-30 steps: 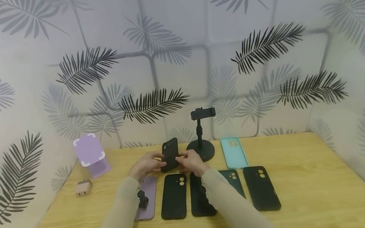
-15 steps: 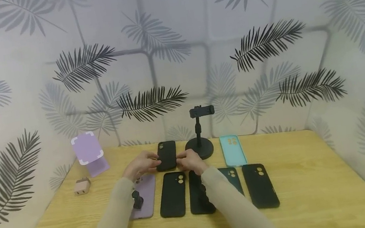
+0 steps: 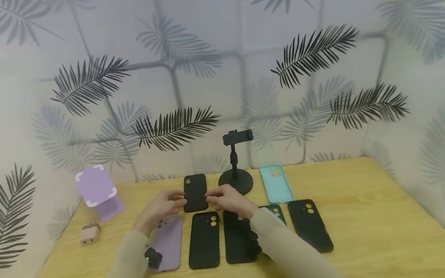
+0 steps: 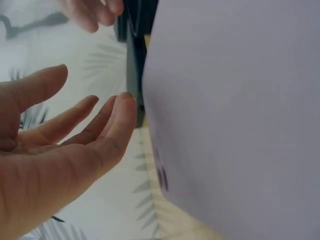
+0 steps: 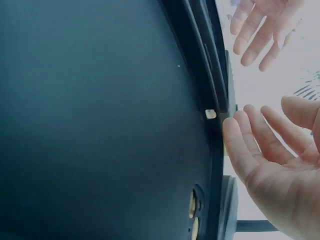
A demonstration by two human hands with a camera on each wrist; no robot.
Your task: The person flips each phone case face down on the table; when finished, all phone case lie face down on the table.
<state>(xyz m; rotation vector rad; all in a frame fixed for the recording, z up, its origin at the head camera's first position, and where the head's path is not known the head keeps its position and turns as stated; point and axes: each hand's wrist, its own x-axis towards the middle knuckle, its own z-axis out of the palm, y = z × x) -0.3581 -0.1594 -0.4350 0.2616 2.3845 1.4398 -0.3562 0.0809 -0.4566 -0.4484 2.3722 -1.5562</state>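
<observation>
A: Head view: my left hand (image 3: 159,208) and right hand (image 3: 227,199) flank the black phone case (image 3: 195,192), flat on the bench (image 3: 369,213) just left of the phone stand (image 3: 236,175). Fingers relaxed, holding nothing.

B: Wrist views?

A: Left fingers (image 4: 107,117) spread; right fingers (image 5: 250,140) too. I could knock the stand.

On the table lie seven phone cases: five black (image 3: 194,192), one purple (image 3: 168,243), one turquoise (image 3: 276,183). Also two stands (image 3: 234,175) and one charger plug (image 3: 90,234)
</observation>
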